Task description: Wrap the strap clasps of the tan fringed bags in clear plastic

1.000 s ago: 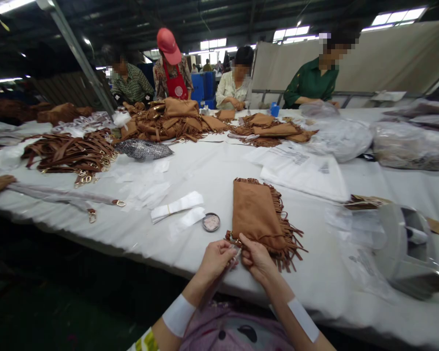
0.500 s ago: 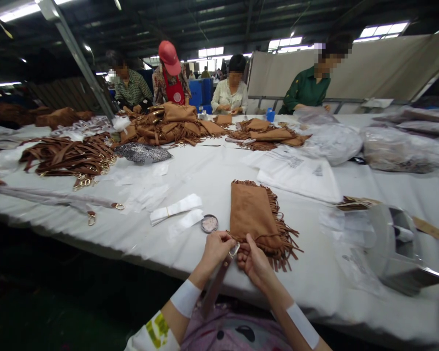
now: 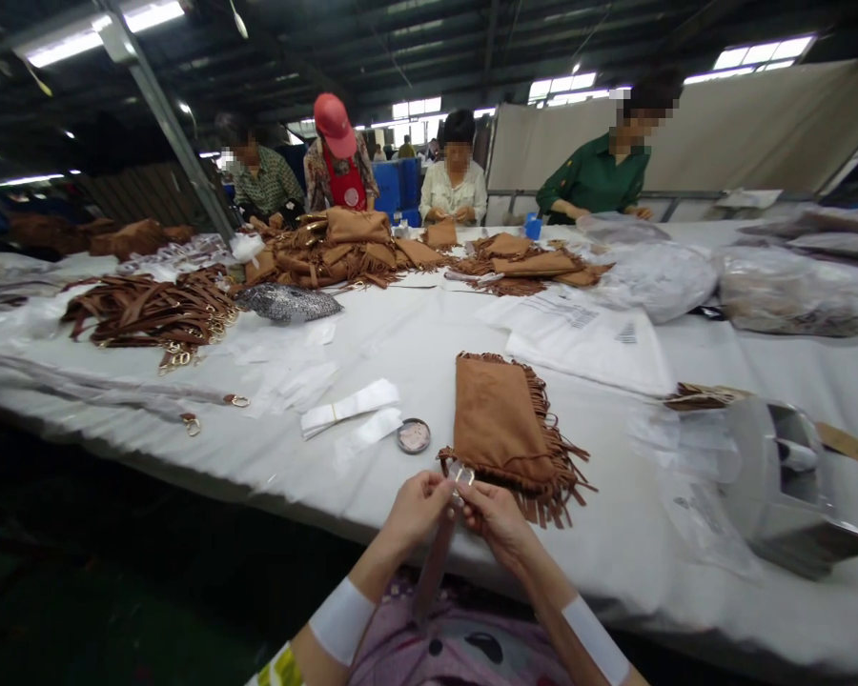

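A brown fringed bag (image 3: pixel 500 410) lies flat on the white-covered table just beyond my hands. At its near left corner sits a shiny metal clasp (image 3: pixel 463 474), the end of a brown strap (image 3: pixel 435 572) that hangs down over the table edge towards my lap. My left hand (image 3: pixel 421 505) pinches the strap end from the left, fingers closed. From the right, my right hand (image 3: pixel 492 514) is closed at the same clasp, thumb and forefinger on it. The fingertips hide part of the hardware, and whether it is hooked to the bag cannot be made out.
Left of the bag are a small round tin (image 3: pixel 413 435) and a banded stack of white strips (image 3: pixel 350 405). A grey tape dispenser (image 3: pixel 779 476) stands at right. Brown straps (image 3: pixel 157 310) and fringed bags (image 3: pixel 343 248) are piled further back. Several people work across the table.
Both hands have drawn together at the clasp, which now shows just beyond the fingertips. My right hand's fingers have closed in on it. The bag lies about where it was.
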